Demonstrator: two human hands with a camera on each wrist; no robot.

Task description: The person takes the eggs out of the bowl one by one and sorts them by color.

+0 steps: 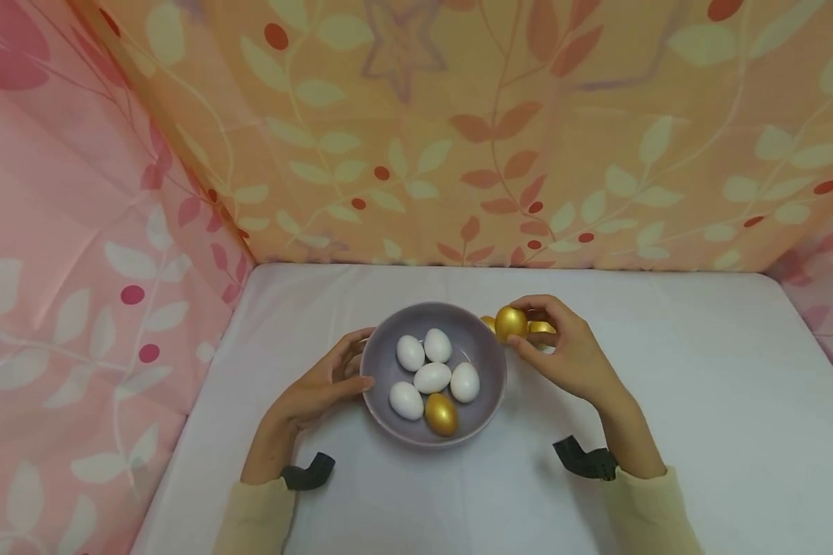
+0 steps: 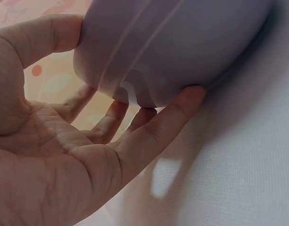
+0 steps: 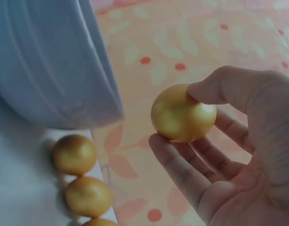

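A greyish-purple bowl (image 1: 382, 420) stands on the white cloth with several white eggs (image 1: 432, 378) inside. One golden egg (image 1: 441, 415) lies among them at the bowl's near side. My left hand (image 1: 326, 383) holds the bowl from the left, thumb at the rim and fingers spread along the outer wall (image 2: 149, 61). Between thumb and fingers, my right hand (image 1: 562, 343) pinches another golden egg (image 3: 182, 115), raised beside the bowl's upper right rim. Below it, more golden eggs (image 3: 89, 196) lie in a row on the cloth, partly hidden in the head view.
The white cloth-covered table (image 1: 722, 416) extends on both sides of the bowl. An orange leaf-patterned curtain (image 1: 416, 200) hangs along its back edge, a pink one (image 1: 76, 270) along the left. Each wrist wears a dark mount (image 1: 586, 460).
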